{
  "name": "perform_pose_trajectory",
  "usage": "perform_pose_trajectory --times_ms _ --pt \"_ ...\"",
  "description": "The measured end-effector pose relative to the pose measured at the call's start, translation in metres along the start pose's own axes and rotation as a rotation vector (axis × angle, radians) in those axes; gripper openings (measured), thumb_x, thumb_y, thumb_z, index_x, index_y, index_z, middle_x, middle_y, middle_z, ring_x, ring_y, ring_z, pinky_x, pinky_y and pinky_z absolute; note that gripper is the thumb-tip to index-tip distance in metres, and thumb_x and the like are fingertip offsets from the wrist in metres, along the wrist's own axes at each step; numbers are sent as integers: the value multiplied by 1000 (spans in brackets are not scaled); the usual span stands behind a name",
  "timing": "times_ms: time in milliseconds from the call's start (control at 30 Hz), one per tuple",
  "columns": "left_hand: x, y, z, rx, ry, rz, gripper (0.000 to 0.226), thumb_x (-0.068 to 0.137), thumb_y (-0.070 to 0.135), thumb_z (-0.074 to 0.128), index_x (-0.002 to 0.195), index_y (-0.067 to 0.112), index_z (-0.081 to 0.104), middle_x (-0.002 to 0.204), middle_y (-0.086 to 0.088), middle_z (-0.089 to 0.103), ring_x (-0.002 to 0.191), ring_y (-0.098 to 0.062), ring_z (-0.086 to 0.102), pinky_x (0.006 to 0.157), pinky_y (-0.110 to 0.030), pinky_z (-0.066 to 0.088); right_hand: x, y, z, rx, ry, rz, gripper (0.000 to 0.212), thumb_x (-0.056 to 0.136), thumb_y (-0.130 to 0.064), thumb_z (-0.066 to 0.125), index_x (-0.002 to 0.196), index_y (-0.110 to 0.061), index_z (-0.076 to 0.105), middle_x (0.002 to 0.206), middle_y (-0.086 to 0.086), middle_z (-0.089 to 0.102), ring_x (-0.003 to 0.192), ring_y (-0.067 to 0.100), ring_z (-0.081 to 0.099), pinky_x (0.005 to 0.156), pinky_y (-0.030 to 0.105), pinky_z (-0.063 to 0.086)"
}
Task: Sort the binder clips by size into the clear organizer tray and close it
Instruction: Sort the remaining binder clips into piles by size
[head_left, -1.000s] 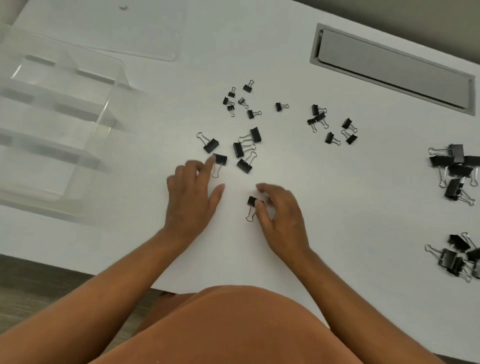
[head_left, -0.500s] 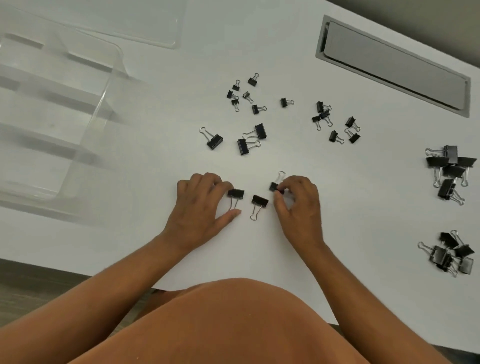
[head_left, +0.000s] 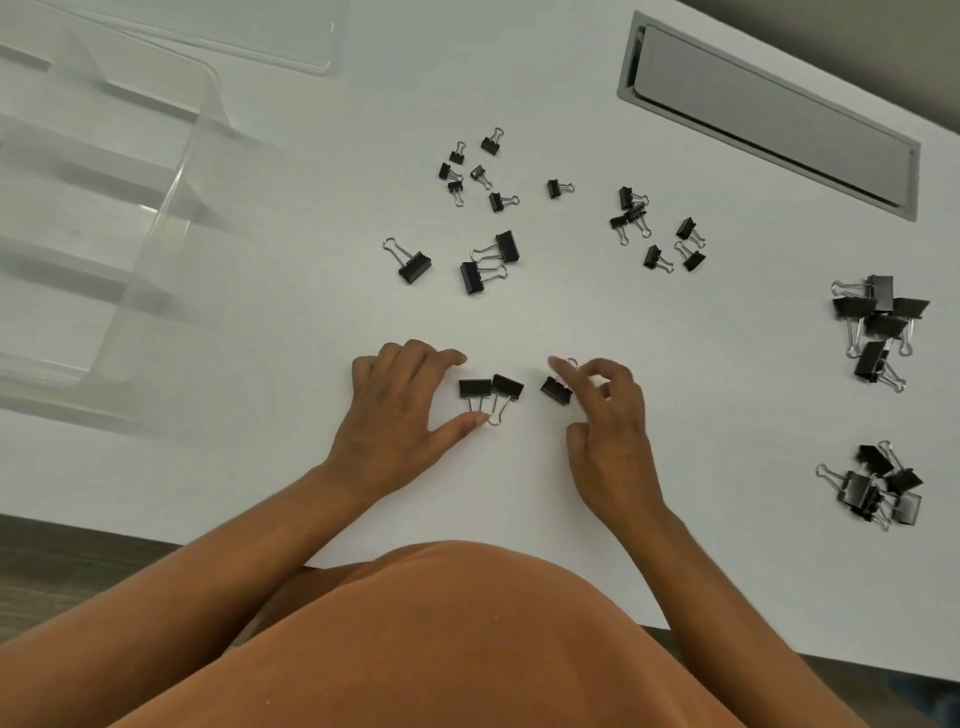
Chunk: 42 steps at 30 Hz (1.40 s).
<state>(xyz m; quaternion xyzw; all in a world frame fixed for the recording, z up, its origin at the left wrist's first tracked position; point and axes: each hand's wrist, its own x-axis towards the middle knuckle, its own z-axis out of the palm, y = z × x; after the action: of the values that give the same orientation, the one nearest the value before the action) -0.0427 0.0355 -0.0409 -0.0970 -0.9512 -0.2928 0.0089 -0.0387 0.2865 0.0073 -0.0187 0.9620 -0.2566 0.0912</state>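
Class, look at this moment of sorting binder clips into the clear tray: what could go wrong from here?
1. The two medium black binder clips by the left hand touch, wire handles side by side; lifting one may drag the other.
2. The large black clips at the right lie piled and may snag together.
3. The clear plastic organizer tray sits far left, the piles far right; carried clips might drop on the way.

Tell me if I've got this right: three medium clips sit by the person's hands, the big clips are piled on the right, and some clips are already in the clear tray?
Not quite. In the head view the clear organizer tray holds no clips; its compartments look bare. The rest stands: three medium clips lie by the left hand and right hand, and the big clips are piled on the right.
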Motion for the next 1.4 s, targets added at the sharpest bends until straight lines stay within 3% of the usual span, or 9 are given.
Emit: perform_pose_trajectory --times_ms 100,300,533,733,900,1000,1167,1333,1400 --pt "1 1 -1 -42 5 -20 54 91 60 66 132 25 59 115 5 57 106 -21 55 90 -38 34 4 3 -2 -158 -114 -108 78 87 18 50 147 -31 58 151 0 40 122 22 44 96 27 43" --pt "1 2 0 11 3 -9 51 91 57 64 130 24 61 114 5 58 106 -21 55 89 -39 34 22 1 -19 -175 -199 -73 38 101 -16 65 139 -18 63 123 0 50 106 21 58 79 25 41" --pt "0 2 0 15 19 3 48 90 57 63 126 25 63 112 6 58 104 -20 54 89 -38 34 10 -15 -1 -50 2 103 28 85 -44 76 94 -20 65 95 -9 52 85 12 58 72 26 47" --pt "0 0 1 25 26 23 44 93 58 64 123 27 66 109 7 56 102 -18 52 89 -37 33 -9 -21 13 72 51 247 32 89 -56 73 91 -29 56 88 -13 60 85 5 58 70 28 51" --pt "1 1 0 25 24 36 46 93 62 65 123 27 66 110 7 58 102 -18 54 88 -38 36 -10 -13 6 95 -66 115 50 91 -50 76 132 -36 53 104 -19 57 86 -2 56 71 11 42" --pt "2 2 -2 -51 51 -9 42 95 58 63 122 25 66 110 6 58 103 -17 56 89 -37 37 4 -17 3 112 -8 114 43 95 -53 69 132 -33 56 101 -17 59 80 3 58 70 17 44" --pt "26 -12 -16 -97 154 -32 22 100 22 68 121 15 68 112 -3 56 103 -23 53 91 -42 50 49 -40 0 208 121 -14 28 100 -22 64 128 -22 61 116 -6 56 90 5 57 75 17 43" --pt "74 -44 -33 154 147 5 56 98 7 64 151 16 50 161 -3 44 124 -38 49 93 -52 51 104 -60 12 35 55 -254 48 97 -2 57 141 -21 58 143 -4 52 117 19 51 95 28 49" --pt "89 -55 -38 213 103 74 62 98 6 63 156 20 45 165 3 41 125 -39 50 87 -52 51 122 -65 17 -79 3 -346 59 96 6 55 148 -23 55 157 -7 47 117 21 47 94 26 46"
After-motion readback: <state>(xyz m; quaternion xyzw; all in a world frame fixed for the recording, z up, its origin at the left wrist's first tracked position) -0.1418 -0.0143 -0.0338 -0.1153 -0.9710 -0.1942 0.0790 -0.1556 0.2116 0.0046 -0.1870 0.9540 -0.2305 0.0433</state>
